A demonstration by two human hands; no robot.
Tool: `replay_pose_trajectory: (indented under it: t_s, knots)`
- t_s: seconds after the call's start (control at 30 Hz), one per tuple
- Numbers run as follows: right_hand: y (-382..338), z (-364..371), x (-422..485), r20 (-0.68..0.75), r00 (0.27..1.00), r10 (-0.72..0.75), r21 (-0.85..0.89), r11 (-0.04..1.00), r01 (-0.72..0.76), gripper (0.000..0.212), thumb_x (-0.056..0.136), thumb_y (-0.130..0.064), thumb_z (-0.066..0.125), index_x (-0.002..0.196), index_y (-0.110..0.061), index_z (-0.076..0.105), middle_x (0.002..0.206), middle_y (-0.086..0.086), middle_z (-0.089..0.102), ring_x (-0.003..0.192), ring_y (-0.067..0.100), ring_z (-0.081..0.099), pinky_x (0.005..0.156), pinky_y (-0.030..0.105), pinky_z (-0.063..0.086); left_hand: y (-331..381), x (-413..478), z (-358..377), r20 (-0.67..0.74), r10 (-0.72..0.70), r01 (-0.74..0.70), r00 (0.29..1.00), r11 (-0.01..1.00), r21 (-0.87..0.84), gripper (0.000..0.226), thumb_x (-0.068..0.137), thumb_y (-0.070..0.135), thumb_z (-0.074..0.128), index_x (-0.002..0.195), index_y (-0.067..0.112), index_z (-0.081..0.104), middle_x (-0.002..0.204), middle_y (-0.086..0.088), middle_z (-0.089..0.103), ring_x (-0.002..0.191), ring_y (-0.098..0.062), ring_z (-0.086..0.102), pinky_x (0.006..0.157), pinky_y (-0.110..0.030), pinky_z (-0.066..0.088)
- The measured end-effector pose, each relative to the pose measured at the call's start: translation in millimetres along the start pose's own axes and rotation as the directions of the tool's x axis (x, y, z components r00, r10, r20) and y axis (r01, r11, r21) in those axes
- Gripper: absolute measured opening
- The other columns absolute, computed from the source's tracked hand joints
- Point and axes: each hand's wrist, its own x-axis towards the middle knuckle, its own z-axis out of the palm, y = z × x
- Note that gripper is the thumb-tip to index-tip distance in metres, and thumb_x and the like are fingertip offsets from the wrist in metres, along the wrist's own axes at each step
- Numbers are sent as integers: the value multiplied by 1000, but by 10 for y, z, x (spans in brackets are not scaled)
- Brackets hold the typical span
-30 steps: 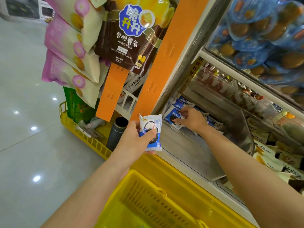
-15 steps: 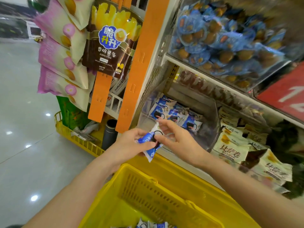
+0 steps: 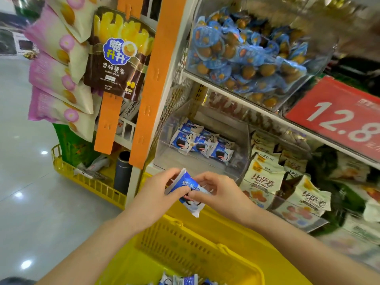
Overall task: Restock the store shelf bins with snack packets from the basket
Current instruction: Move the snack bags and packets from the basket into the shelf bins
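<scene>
Where the packet is: blue-and-white snack packet, tilted, held over the far rim of the yellow basket, just in front of the clear bin and not yet inside it.
Left hand: thumb and fingers pinch the packet's upper left end.
Right hand: fingertips pinch the packet's right side; both hands are close together on the one packet.
Bin stock: matching packets lie toward the back; the front floor is bare.
Basket stock: a few like packets show at the bottom edge of view.
Neighbour: cream packets fill the bin to the right.
Step in hand: judged to be a pass between hands ahead of placing.
Next move calls for: one hand to let go, and the other to lift the packet over the bin's front wall and lay it before the row, clear of the neighbour.
</scene>
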Motion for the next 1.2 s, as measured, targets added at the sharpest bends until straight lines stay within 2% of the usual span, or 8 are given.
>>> replay_pose_trajectory:
  t_s: [0.13,0.23,0.3,0.43,0.6,0.73,0.87,1.2]
  knots:
    - [43,-236,179,-147,989,21,26,1000,-17,18,83,-38,64,100,-38,58,94,-16,66,83,-4,61,72,16,48,-60,244,-69,-64,92,-84,994,989,121,33,90,36,51,123,33,47,113,19,52,102,3,49,88,-19,42]
    - [162,-506,533,-396,917,48,36,999,-37,21,86,-32,64,105,-27,58,95,-14,65,84,1,62,71,18,49,-85,567,-160,-114,187,-153,976,955,256,35,93,34,47,128,28,46,121,14,51,111,-2,45,95,-23,37]
    - [309,-622,831,-451,888,92,-11,994,-108,27,87,-31,64,111,-23,55,96,-10,61,80,-1,59,63,10,44,-128,792,-179,-92,220,-172,971,913,369,34,95,34,44,127,23,47,125,8,51,115,-9,45,96,-27,36]
    - [746,-620,1347,-360,912,194,-165,949,-267,40,86,-26,66,121,-12,54,114,7,62,89,12,54,72,21,41,-325,1115,-129,8,210,-179,978,812,555,38,97,39,35,127,20,48,125,2,55,114,-15,47,99,-31,32]
    - [1085,-382,1816,-221,934,279,-307,890,-338,41,87,-24,65,123,-12,52,121,12,59,91,18,55,82,29,45,-518,1184,-58,6,356,-271,934,702,658,57,95,43,14,104,19,65,99,3,68,94,-15,58,93,-34,33]
    - [1203,-247,2008,-178,946,270,-359,877,-318,44,89,-25,63,127,-8,50,127,15,56,111,27,56,88,29,41,-597,1190,-45,-22,426,-313,904,697,645,54,96,40,17,94,18,67,88,3,66,83,-16,55,84,-33,34]
    - [1231,-258,2081,-195,961,195,-415,872,-261,44,87,-23,65,126,-7,54,125,15,57,110,27,55,91,31,41,-637,1194,-22,-47,462,-327,885,692,644,44,97,35,27,90,17,67,83,3,65,78,-16,54,80,-32,33]
    - [942,-325,1855,-245,961,125,-437,871,-225,38,94,-27,54,129,-13,50,127,7,57,113,23,56,95,40,47,-573,1160,-40,-6,407,-292,913,666,686,49,97,38,19,99,18,63,93,3,64,89,-16,53,90,-34,33]
